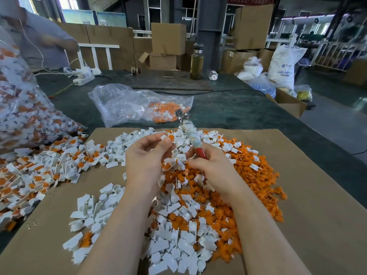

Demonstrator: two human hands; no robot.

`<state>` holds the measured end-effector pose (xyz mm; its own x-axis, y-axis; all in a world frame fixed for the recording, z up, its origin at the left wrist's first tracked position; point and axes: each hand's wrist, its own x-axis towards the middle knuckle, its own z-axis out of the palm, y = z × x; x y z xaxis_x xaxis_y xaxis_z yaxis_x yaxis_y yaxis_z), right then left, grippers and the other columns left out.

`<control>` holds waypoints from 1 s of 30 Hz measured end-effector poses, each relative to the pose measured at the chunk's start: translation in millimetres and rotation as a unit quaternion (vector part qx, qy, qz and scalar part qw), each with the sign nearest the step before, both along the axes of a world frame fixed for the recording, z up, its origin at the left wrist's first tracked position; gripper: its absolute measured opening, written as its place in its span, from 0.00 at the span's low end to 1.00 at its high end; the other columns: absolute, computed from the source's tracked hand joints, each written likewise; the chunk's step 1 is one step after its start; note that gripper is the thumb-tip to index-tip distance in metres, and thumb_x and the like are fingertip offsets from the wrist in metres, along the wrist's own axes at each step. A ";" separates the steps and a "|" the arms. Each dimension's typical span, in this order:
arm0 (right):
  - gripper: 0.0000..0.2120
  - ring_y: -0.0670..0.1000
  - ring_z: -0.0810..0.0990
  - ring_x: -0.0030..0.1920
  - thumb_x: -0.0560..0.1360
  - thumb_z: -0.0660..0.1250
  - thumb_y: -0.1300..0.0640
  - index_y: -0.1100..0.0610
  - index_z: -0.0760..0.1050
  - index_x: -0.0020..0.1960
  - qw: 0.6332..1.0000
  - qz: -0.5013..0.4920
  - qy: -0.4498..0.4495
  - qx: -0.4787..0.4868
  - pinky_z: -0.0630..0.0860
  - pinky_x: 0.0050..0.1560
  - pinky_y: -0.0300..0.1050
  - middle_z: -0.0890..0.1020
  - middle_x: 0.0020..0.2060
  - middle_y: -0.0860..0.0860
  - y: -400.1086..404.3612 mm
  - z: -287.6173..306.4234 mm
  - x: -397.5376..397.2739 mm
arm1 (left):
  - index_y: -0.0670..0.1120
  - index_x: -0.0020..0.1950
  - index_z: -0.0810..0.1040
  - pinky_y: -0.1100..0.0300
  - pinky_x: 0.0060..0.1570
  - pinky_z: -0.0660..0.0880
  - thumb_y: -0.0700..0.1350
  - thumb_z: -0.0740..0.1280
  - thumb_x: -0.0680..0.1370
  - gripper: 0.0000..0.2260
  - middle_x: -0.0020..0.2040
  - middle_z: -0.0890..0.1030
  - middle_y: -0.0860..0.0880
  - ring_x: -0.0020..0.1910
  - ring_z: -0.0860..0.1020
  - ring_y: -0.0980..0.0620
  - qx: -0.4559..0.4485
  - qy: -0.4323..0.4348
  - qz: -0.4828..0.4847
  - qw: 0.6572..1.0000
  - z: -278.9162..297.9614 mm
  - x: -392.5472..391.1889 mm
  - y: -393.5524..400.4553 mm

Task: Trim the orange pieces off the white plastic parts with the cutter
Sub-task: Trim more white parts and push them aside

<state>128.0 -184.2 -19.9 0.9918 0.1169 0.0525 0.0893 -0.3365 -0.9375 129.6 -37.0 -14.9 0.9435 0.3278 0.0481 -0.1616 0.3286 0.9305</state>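
My left hand (148, 155) pinches a small white plastic part with an orange piece (167, 138) between thumb and fingertips, raised above the pile. My right hand (210, 167) grips the cutter (189, 133) by its red handles; cloth is wrapped round its shaft and its metal jaws point up and away, just right of the held part. Below both hands lies a heap of trimmed white parts (178, 235) and loose orange pieces (248, 175) on a sheet of cardboard (307, 225).
Untrimmed white-and-orange parts (39, 171) spill from a large clear bag (21, 108) at the left. Another clear bag (135, 105) lies behind the cardboard. A person (39, 42) sits at far left. A bottle (197, 62), a power strip (83, 76) and cartons stand at the back.
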 end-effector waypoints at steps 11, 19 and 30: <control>0.11 0.44 0.73 0.36 0.73 0.69 0.59 0.47 0.69 0.41 0.993 0.080 0.023 -0.081 0.68 0.38 0.42 0.74 0.37 0.46 -6.3 2.5 -1.3 | 0.44 0.45 0.81 0.65 0.40 0.79 0.34 0.71 0.75 0.05 0.36 0.85 0.51 0.37 0.84 0.54 -0.041 -0.022 0.009 0.999 1.7 3.8 11.6; 0.15 0.44 0.71 0.36 0.73 0.68 0.58 0.43 0.65 0.40 0.986 0.102 0.009 -0.133 0.65 0.37 0.40 0.71 0.37 0.44 -5.8 2.8 -1.1 | 0.44 0.47 0.81 0.66 0.39 0.79 0.34 0.70 0.75 0.05 0.37 0.85 0.53 0.36 0.83 0.56 -0.018 -0.027 -0.006 0.999 1.5 4.7 16.6; 0.08 0.41 0.71 0.37 0.76 0.63 0.60 0.47 0.68 0.46 0.976 0.088 -0.033 -0.197 0.65 0.36 0.37 0.70 0.38 0.41 0.5 -1.6 -0.1 | 0.43 0.46 0.81 0.66 0.37 0.79 0.33 0.69 0.75 0.06 0.34 0.84 0.53 0.34 0.82 0.58 -0.049 -0.021 0.005 0.999 2.9 3.6 13.1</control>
<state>127.9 -183.7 -21.5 0.9502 0.3098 0.0331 0.2350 -0.6430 -0.7289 133.2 -23.9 -12.0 0.9383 0.3417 0.0541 -0.2029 0.4168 0.8861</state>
